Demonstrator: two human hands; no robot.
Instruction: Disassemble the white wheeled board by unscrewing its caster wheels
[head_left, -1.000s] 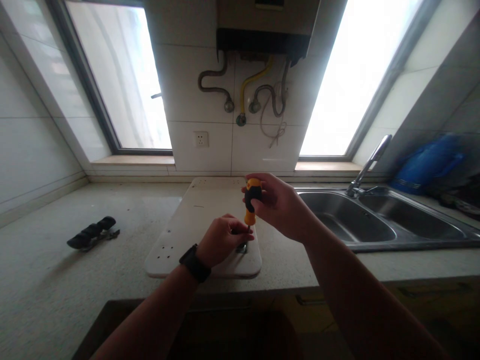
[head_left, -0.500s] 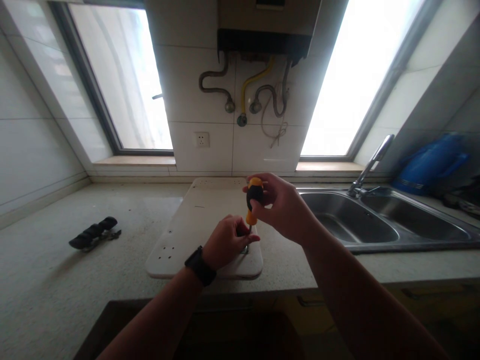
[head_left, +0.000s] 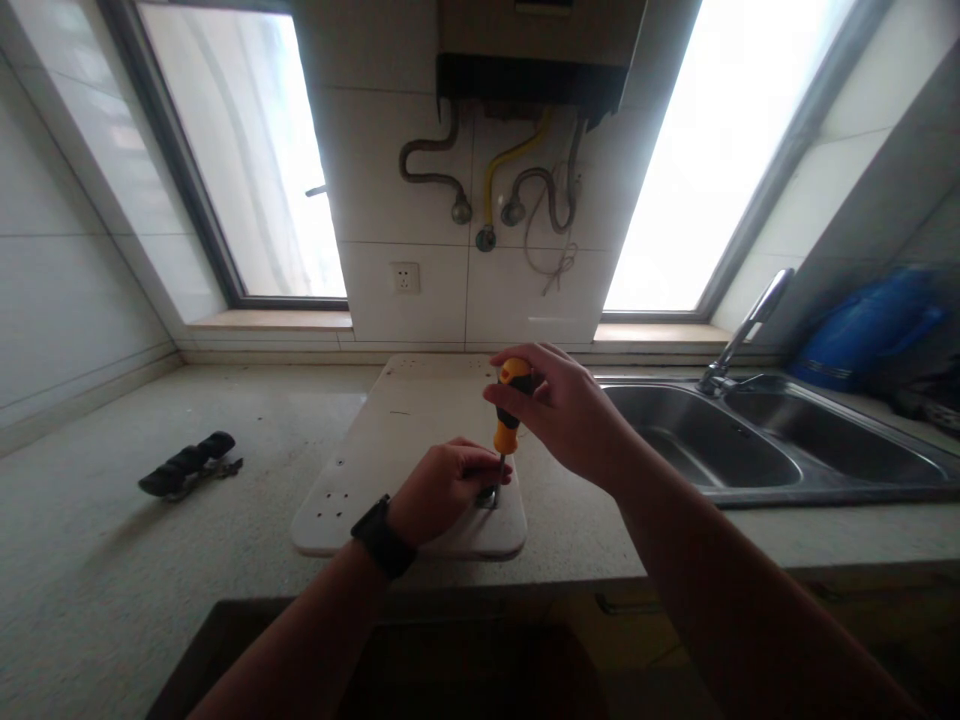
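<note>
Head view, screwdriver (head_left: 507,438) in right hand (head_left: 564,402)

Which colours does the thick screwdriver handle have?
The thick screwdriver handle is orange and black (head view).

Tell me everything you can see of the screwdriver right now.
The screwdriver has a stout orange handle with a black middle, plastic or rubber by its look, and a thin, metal-looking shaft. It stands nearly upright, handle up, over the near right corner of the white board. The right hand grips the handle; the left hand's fingertips are at the shaft, though contact is unclear. The shaft points down by a small dark fitting; what its tip meets can't be made out.
</note>
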